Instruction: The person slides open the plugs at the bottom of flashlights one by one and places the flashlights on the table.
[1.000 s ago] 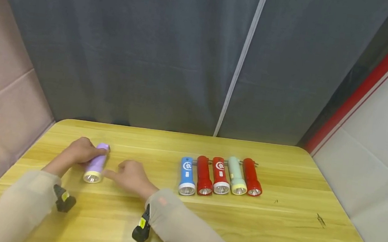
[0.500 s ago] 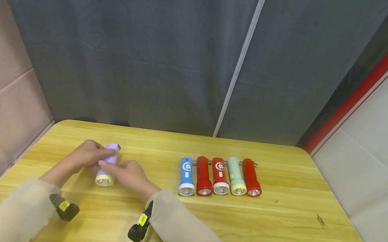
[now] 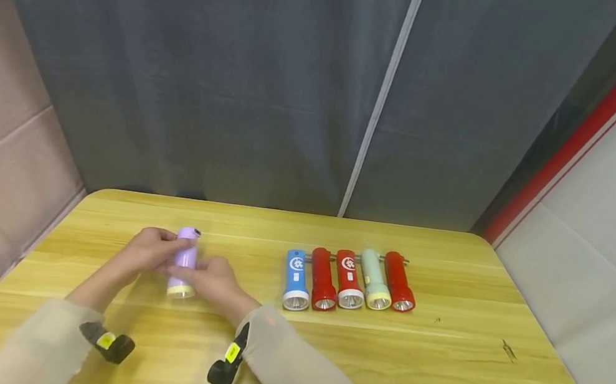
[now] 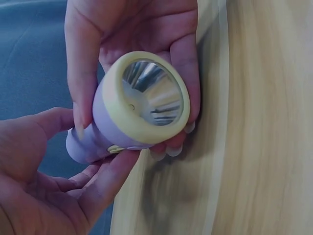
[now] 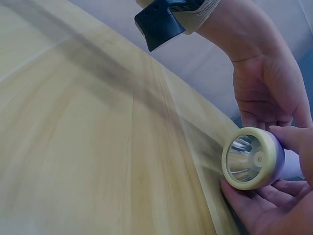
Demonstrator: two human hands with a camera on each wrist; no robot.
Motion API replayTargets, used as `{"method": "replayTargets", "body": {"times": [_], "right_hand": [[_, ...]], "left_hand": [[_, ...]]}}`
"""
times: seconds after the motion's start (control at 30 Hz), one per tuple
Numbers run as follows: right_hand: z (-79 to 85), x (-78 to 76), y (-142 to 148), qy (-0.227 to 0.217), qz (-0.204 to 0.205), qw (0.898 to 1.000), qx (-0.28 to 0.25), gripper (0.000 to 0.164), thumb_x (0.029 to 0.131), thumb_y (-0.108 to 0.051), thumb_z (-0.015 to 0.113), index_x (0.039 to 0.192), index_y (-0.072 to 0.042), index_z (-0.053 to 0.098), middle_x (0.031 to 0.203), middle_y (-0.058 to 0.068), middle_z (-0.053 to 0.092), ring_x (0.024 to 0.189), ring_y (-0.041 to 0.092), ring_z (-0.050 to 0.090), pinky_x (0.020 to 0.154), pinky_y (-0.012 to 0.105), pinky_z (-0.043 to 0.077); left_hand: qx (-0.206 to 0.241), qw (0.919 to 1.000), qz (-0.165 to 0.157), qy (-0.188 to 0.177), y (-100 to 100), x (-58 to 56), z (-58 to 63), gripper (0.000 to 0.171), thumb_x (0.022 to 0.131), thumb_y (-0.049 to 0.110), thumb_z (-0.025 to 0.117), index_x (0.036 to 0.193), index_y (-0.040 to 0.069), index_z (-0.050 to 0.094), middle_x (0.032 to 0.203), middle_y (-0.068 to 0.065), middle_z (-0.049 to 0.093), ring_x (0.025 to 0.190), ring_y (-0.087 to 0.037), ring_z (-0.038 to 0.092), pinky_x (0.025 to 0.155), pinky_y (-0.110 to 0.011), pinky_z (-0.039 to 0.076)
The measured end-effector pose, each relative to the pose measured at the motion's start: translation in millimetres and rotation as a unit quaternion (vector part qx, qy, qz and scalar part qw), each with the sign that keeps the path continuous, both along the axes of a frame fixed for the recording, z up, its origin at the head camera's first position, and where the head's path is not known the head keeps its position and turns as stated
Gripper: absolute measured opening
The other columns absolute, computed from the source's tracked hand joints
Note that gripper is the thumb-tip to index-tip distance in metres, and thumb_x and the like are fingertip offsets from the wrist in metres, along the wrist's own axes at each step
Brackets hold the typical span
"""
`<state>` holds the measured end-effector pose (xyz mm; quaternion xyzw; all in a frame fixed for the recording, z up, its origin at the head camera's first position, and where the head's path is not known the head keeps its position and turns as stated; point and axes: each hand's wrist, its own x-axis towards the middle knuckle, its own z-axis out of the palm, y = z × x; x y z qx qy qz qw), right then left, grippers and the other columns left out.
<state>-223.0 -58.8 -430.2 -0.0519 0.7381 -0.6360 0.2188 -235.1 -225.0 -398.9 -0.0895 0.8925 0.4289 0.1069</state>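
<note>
A lilac flashlight point(image 3: 185, 259) with a pale yellow head rim is held between both hands at the left part of the table. My left hand point(image 3: 152, 249) grips its barrel near the tail from the left. From the right, my right hand point(image 3: 214, 279) grips it close to the head, thumb across the front. In the left wrist view the flashlight's reflector faces the camera, with the right hand's fingers point(image 4: 183, 68) around the head. The right wrist view shows the yellow rim point(image 5: 266, 152) held above the tabletop.
Several flashlights lie side by side right of centre, heads toward me: blue point(image 3: 297, 278), red point(image 3: 324, 278), red with a white rim point(image 3: 349, 278), mint green point(image 3: 374, 279) and another red point(image 3: 399, 281). A dark curtain point(image 3: 211, 94) hangs behind the wooden table point(image 3: 434, 380).
The left hand has carried the lilac flashlight to the right. The right hand, apart from it at first, has come to grip it near the head. The row of flashlights has stayed put.
</note>
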Motion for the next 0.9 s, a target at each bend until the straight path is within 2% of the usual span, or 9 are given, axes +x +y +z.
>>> {"method": "replayTargets", "body": {"times": [0.1,0.3,0.4,0.57,0.77,0.9], "right_hand": [[1.9,1.6,3.0,0.01,-0.002,1.0,0.01,0.026,0.082,-0.034,0.082,0.08,-0.008,0.075,0.073,0.003,0.071,0.067,0.013,0.061,0.061,0.026,0.05],[2.8,1.7,9.1,0.026,-0.012,0.999,0.02,0.024,0.081,-0.034,0.083,0.081,-0.011,0.076,0.072,0.0,0.071,0.067,0.012,0.062,0.062,0.027,0.051],[2.7,0.0,15.0,0.042,-0.005,0.999,0.021,0.025,0.082,-0.034,0.082,0.088,-0.01,0.078,0.075,0.0,0.074,0.069,0.011,0.065,0.063,0.026,0.054],[5.0,-2.6,28.3,0.067,0.012,0.997,0.031,0.031,0.084,-0.037,0.08,0.1,-0.011,0.079,0.085,0.0,0.078,0.075,0.009,0.068,0.068,0.024,0.055],[7.7,-2.4,45.9,0.09,0.032,0.995,0.043,0.035,0.085,-0.041,0.079,0.108,-0.014,0.078,0.097,-0.002,0.079,0.085,0.008,0.07,0.075,0.026,0.057],[9.7,-1.3,60.1,0.125,0.044,0.989,0.067,0.043,0.087,-0.043,0.078,0.119,-0.015,0.074,0.11,-0.001,0.078,0.099,0.01,0.071,0.083,0.028,0.058]], "left_hand": [[0.007,1.0,-0.001,-0.005,1.6,1.4,1.3,0.071,0.097,0.049,0.062,0.13,-0.014,0.055,0.108,-0.019,0.068,0.092,-0.019,0.062,0.07,-0.026,0.054],[0.02,0.9998,-0.004,-0.001,7.7,5.8,7.3,0.084,0.098,0.054,0.058,0.143,-0.015,0.041,0.133,-0.032,0.058,0.108,-0.025,0.064,0.079,-0.026,0.056],[0.055,0.9985,-0.001,0.007,12.9,7.3,9.5,0.088,0.099,0.054,0.056,0.147,-0.016,0.034,0.14,-0.035,0.053,0.112,-0.026,0.066,0.084,-0.03,0.06],[0.129,0.9914,0.013,0.019,23.3,8.4,11.1,0.09,0.101,0.051,0.054,0.151,-0.017,0.025,0.146,-0.039,0.045,0.113,-0.025,0.069,0.088,-0.033,0.062],[0.163,0.9854,0.018,0.045,38.0,10.0,15.8,0.087,0.099,0.052,0.058,0.152,-0.01,0.031,0.151,-0.032,0.045,0.12,-0.023,0.063,0.087,-0.029,0.062],[0.18,0.9807,0.009,0.074,47.6,13.4,22.1,0.08,0.098,0.049,0.062,0.149,-0.008,0.039,0.147,-0.029,0.049,0.113,-0.017,0.065,0.085,-0.031,0.062]]}}
